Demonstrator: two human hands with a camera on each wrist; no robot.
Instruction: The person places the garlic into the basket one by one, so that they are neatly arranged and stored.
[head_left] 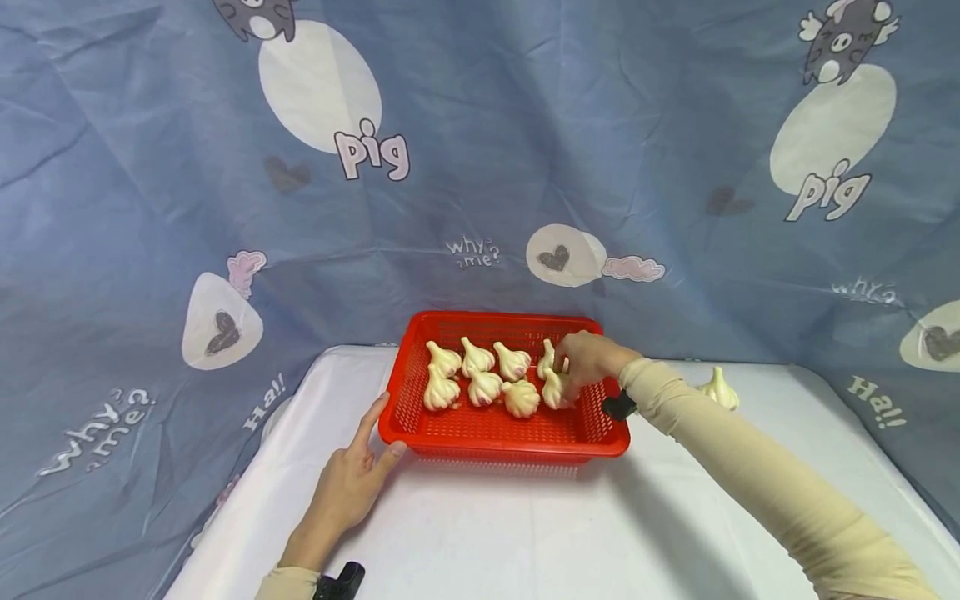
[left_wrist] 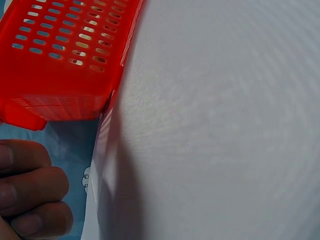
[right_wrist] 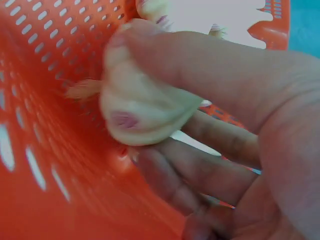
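Observation:
A red plastic basket holds several garlic bulbs, set roughly in two rows. My right hand reaches in over its right side. Thumb and fingers grip a garlic bulb with a purple patch, close to the perforated wall in the right wrist view. At the basket's front left corner, my left hand touches the rim with index finger and thumb spread and fairly straight. Its other fingers bend below the basket's edge in the left wrist view.
One more garlic bulb stands on the white tabletop right of the basket, partly behind the right sleeve. A blue printed cloth hangs behind and beside the table.

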